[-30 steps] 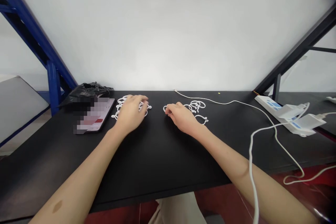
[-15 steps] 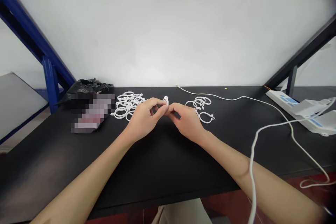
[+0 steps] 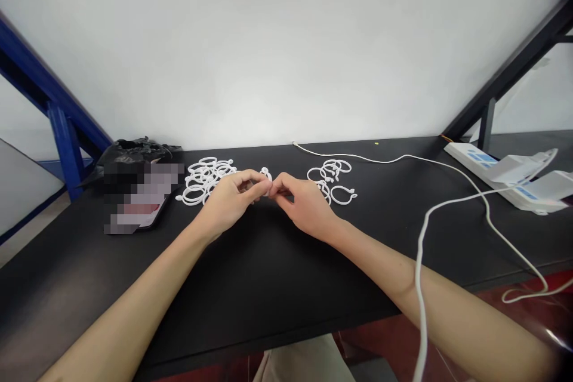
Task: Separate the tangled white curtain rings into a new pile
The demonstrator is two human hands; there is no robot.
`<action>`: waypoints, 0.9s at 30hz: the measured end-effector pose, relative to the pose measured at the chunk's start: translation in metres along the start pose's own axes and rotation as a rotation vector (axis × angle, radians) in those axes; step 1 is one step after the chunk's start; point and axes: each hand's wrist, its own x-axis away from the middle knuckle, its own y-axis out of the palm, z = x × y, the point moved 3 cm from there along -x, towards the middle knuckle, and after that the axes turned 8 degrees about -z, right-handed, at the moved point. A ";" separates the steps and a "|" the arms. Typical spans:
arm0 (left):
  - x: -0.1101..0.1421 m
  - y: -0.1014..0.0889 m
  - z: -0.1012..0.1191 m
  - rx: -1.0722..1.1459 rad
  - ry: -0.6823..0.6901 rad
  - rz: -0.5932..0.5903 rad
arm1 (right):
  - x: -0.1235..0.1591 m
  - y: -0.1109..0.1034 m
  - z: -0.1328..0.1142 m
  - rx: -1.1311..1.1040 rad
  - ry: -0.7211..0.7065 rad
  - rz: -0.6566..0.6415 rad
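Observation:
My left hand (image 3: 233, 198) and my right hand (image 3: 301, 202) meet at the fingertips above the black table. Between them they pinch a white plastic curtain ring (image 3: 265, 172); a small loop on it sticks up past the fingers, and most of the rest is hidden. A heap of similar white rings (image 3: 208, 174) lies just beyond my left hand. Past my right hand is a smaller group of white rings (image 3: 339, 166), with a single open-ended ring (image 3: 343, 195) in front.
At the left lie a crumpled black plastic bag (image 3: 134, 152) and a blurred-out flat item (image 3: 147, 197). A white cable (image 3: 421, 250) hangs across my right forearm and over the table (image 3: 268, 286). A white power strip (image 3: 478, 161) with plugged-in adapters sits at the right.
The view has shifted slightly, so everything sits a little further left. Both hands still pinch the ring, and its loop now stands lower and more tilted behind the fingertips.

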 end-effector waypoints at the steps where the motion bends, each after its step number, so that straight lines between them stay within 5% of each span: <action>1: 0.000 0.000 -0.002 0.008 -0.001 -0.028 | 0.000 0.000 0.001 0.000 0.005 -0.007; 6: -0.001 0.003 -0.006 0.000 -0.009 -0.144 | -0.001 0.001 0.003 0.006 0.033 0.021; 13: 0.003 0.006 -0.001 0.000 0.017 -0.095 | -0.002 -0.006 0.004 0.040 0.106 0.183; 20: 0.006 0.014 0.000 -0.206 0.128 -0.173 | -0.007 -0.008 0.008 -0.039 0.131 -0.040; 27: 0.007 0.015 0.003 -0.290 0.146 -0.181 | -0.007 -0.010 0.006 -0.051 0.092 0.026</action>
